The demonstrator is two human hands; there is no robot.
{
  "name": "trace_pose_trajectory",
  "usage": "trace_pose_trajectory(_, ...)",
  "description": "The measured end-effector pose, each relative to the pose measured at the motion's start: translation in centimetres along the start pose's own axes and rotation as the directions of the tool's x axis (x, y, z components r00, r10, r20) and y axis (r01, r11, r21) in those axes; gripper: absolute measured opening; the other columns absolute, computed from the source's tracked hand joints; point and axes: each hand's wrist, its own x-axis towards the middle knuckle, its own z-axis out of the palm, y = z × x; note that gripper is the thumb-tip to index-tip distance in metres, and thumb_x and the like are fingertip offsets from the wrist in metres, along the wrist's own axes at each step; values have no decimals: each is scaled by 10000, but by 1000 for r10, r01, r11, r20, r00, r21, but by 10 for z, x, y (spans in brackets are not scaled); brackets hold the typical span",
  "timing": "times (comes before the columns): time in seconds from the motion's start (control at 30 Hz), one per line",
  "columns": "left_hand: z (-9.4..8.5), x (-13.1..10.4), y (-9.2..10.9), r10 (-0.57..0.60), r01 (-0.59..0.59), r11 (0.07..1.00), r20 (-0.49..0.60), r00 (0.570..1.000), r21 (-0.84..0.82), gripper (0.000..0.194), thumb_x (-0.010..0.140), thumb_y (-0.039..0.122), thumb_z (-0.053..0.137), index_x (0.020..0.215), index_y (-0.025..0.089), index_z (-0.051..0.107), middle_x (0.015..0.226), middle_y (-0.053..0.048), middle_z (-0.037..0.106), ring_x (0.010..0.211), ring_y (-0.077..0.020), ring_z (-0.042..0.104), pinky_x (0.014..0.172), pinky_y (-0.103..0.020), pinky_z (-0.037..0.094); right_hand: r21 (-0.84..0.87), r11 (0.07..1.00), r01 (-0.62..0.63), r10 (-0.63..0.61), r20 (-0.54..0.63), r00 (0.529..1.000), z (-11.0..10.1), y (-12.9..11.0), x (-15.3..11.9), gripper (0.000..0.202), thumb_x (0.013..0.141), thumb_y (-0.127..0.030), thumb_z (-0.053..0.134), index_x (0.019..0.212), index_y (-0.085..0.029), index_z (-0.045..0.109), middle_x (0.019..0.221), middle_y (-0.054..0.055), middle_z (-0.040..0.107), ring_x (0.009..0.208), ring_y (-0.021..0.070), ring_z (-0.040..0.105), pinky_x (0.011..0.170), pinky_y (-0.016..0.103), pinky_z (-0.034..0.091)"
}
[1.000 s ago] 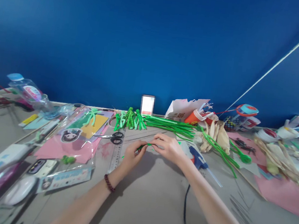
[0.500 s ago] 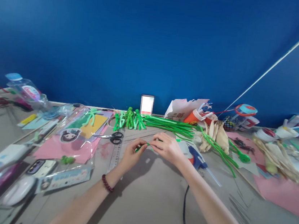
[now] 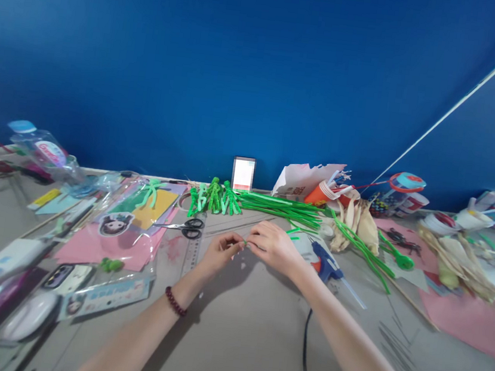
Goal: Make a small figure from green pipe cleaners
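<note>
Over the middle of the table, my left hand point(image 3: 221, 251) and my right hand point(image 3: 272, 246) meet fingertip to fingertip. Both pinch a short piece of green pipe cleaner point(image 3: 244, 243), mostly hidden by the fingers. Behind them lies a bundle of long green pipe cleaners point(image 3: 285, 210). Several small figures twisted from green pipe cleaners point(image 3: 214, 195) stand or lean left of that bundle. Black-handled scissors point(image 3: 192, 227) rest beyond my left hand, beside a clear ruler point(image 3: 191, 255). A blue glue gun point(image 3: 329, 263) lies right of my right hand, near short green offcuts point(image 3: 294, 233).
A pixelated white screen point(image 3: 243, 174) leans on the blue wall. On the left are pink paper point(image 3: 87, 244) in clear plastic, a bottle point(image 3: 47, 149) and a white mouse-shaped object point(image 3: 30, 315). Dried husks point(image 3: 366, 227) and paper cups point(image 3: 319, 193) stand right. A black cord point(image 3: 305, 355) crosses the front.
My hands have shifted slightly and the fingers have closed nearer together, with less of the green pipe cleaner showing. The things on the table have stayed put.
</note>
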Motion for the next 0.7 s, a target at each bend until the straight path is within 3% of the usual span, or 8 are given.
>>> trace_pose_trajectory(0.2,2,-2,2,49,-55,989,50,998,137,292,716,431,634,684,143,597,592,9,530,497,-84,393,477,-220,290,98,972,-212,205,71,976,0,-7,-1,125,784,-137,560,714,-179,654,779,51,617,803,174,547,721,282,419)
trace_pose_trajectory(0.3,2,-2,2,188,-203,929,79,979,309,243,769,378,580,685,150,598,642,-17,566,581,-119,462,535,-235,336,156,943,-294,279,110,954,-2,-7,-1,119,766,-125,566,710,-181,655,772,45,621,806,175,558,725,278,423)
trace_pose_trajectory(0.4,1,-2,0,338,-357,822,126,933,443,213,823,326,521,717,159,599,680,-28,580,651,-140,503,614,-256,376,231,912,-339,312,147,939,-5,-5,-2,115,769,-124,563,733,-178,657,777,39,633,786,166,572,713,267,427)
trace_pose_trajectory(0.57,-1,-3,-3,433,-463,749,179,884,474,165,861,283,483,810,171,594,763,-43,595,721,-148,527,666,-262,399,367,842,-396,350,187,918,-8,0,-3,114,786,-158,557,746,-178,662,766,24,658,716,142,588,684,249,435)
trace_pose_trajectory(0.7,-1,-5,0,408,-422,808,125,904,413,159,844,300,512,778,178,591,748,-43,581,709,-151,519,651,-262,394,458,763,-457,379,256,889,-10,2,-4,115,810,-234,560,824,-184,663,799,20,672,709,142,597,649,239,448)
